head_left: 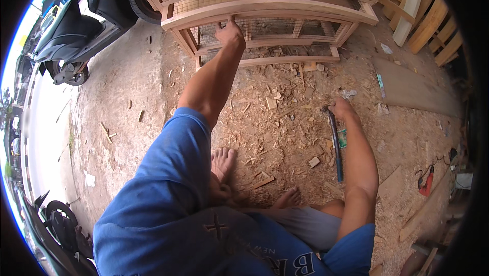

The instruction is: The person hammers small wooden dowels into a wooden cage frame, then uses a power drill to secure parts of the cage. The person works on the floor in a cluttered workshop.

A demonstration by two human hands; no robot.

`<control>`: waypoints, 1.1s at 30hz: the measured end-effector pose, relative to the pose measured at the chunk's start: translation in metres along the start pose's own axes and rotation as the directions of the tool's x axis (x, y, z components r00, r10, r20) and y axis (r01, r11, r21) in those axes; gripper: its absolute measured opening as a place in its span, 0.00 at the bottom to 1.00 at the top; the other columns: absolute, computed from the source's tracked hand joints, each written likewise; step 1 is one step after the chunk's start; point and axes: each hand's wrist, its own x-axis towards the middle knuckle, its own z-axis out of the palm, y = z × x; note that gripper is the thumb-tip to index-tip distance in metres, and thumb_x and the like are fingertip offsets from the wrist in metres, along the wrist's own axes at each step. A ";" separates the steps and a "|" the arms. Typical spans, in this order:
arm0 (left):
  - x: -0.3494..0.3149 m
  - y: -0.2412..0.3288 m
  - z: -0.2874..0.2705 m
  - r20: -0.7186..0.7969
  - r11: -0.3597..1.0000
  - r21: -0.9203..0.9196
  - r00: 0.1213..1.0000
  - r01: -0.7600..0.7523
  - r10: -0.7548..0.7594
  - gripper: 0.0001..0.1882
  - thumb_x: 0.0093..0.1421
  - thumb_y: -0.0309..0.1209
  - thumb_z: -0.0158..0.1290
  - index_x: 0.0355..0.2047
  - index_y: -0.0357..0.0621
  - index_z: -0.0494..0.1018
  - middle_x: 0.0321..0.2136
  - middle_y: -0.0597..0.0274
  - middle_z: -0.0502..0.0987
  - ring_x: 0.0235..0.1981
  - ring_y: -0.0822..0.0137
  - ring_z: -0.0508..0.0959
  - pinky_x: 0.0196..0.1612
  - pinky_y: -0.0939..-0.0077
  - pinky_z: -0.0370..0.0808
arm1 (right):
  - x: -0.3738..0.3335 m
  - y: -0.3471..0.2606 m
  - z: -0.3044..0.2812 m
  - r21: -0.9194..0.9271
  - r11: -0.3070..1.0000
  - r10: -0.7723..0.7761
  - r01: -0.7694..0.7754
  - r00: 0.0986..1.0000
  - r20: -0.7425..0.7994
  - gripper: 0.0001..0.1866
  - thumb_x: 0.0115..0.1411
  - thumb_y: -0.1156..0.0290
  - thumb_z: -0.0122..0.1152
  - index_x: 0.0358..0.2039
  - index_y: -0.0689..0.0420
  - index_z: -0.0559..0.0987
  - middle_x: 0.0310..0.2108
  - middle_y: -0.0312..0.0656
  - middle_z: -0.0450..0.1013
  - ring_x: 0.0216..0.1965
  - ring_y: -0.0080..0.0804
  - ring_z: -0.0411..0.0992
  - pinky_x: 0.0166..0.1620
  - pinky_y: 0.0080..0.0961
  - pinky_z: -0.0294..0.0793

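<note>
Blue shirt [168, 220]; left hand [230, 33] at frame [285, 5] edge, grip unclear; right hand [345, 109] clutches hammer [335, 143], roomy floor [127, 85] around.

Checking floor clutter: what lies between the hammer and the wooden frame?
In the head view, shavings and offcuts lie scattered between the hammer and the frame.

The blue shirt [153, 225] that the person wears has big dark letters [304, 265] with pale edges on its front, and they look upside down from up here. A row of small pale letters [265, 251] sits near them, but not all of the words show. On the floor, a green packet [343, 138] is too small to read.
</note>
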 end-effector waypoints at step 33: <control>0.030 -0.004 -0.044 0.276 0.934 -0.093 0.910 0.345 -0.308 0.36 0.66 0.45 0.58 0.66 0.44 0.56 0.52 0.48 0.75 0.45 0.48 0.82 0.44 0.54 0.79 | 0.027 0.003 0.022 -0.079 0.996 -0.028 0.030 0.999 0.017 0.15 0.62 0.64 0.64 0.44 0.62 0.80 0.43 0.52 0.79 0.46 0.44 0.77 0.51 0.38 0.74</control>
